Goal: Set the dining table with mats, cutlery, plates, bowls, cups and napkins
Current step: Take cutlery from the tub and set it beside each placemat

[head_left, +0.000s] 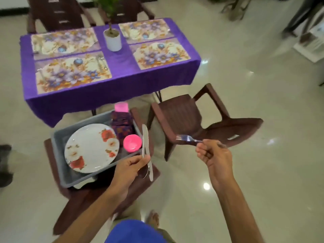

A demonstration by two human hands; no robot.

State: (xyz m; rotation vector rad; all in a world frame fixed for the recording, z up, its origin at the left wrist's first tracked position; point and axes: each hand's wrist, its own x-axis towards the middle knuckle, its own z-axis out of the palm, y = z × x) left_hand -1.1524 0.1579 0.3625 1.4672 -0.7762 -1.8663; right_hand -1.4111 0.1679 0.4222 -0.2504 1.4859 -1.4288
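Note:
My left hand grips a table knife pointing up, with a spoon held alongside it. My right hand pinches a fork by its handle, tines pointing left. Below the left hand a grey tub rests on a brown chair; it holds flowered plates, a pink bowl, folded dark patterned napkins and a pink cup. Beyond it the table with a purple cloth carries several floral mats. Cutlery lies on the near left mat.
A white pot with a green plant stands mid-table. An empty brown chair sits right of the tub, near the table's near right corner. More dark chairs stand behind the table. Glossy tiled floor spreads to the right.

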